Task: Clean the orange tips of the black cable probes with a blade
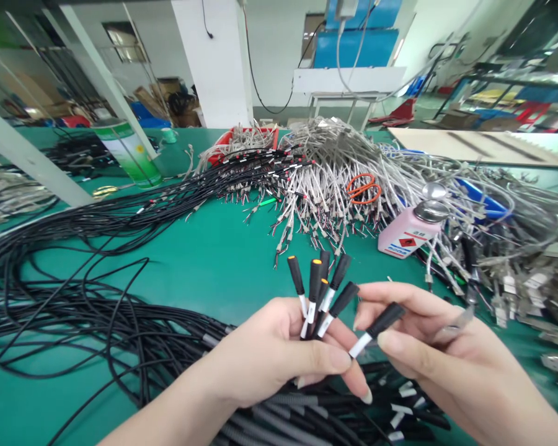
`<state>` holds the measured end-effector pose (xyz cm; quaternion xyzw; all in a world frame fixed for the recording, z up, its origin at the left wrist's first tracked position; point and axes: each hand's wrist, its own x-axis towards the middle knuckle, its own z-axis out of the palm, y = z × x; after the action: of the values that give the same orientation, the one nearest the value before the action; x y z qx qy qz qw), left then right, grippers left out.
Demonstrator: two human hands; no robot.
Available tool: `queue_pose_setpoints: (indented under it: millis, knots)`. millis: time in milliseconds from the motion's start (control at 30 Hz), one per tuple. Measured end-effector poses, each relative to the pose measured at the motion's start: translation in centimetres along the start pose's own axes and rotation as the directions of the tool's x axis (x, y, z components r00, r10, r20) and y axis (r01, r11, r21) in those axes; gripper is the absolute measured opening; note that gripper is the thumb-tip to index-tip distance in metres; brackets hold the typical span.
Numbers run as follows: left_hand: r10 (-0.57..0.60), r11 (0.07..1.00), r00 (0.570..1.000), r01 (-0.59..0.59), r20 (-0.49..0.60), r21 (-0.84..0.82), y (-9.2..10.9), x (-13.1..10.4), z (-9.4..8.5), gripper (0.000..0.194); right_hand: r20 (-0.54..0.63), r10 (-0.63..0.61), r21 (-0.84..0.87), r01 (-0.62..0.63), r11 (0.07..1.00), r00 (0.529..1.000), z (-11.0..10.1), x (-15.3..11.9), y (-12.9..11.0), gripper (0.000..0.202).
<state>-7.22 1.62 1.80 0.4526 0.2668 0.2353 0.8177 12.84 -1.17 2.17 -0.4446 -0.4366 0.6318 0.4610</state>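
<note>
My left hand (279,353) is closed around a bunch of several black cables. Their black connector ends (315,279) stick up, some with orange tips, and white labels (328,300) wrap the cables just below. One connector (385,319) leans out to the right, its label by my left thumb. The thumb and fingers of my right hand (446,347) close around that connector. A shiny metal piece (453,325) shows at the back of my right hand; I cannot make out its kind. Below my hands lie more black cables with ribbed grey sleeves (279,412).
Long black cables (97,310) cover the left of the green table (204,248). A heap of grey wires (335,167) lies behind, with orange-handled scissors (363,188) on it. A pink bottle (407,232) stands right, a blue tray (483,199) beyond, and a green-white can (128,155) back left.
</note>
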Motion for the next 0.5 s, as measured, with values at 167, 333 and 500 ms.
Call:
queue_pose_setpoints:
  millis: [167, 333, 500]
  knots:
    - [0.015, 0.997, 1.0, -0.014, 0.009, -0.071, -0.08, 0.2, 0.16, 0.013, -0.055, 0.079, 0.037, -0.077, 0.996, 0.995, 0.52, -0.02, 0.22, 0.026]
    - [-0.009, 0.991, 1.0, 0.006, -0.026, -0.134, -0.06, 0.28, 0.34, 0.01, -0.021, 0.053, 0.048, -0.052, 0.998, 0.998, 0.17, 0.19, 0.52, 0.019]
    - [-0.022, 0.99, 0.999, 0.018, -0.027, -0.142, -0.15, 0.41, 0.3, 0.01, -0.074, 0.108, -0.024, -0.11, 0.994, 0.991, -0.01, 0.26, 0.76, 0.029]
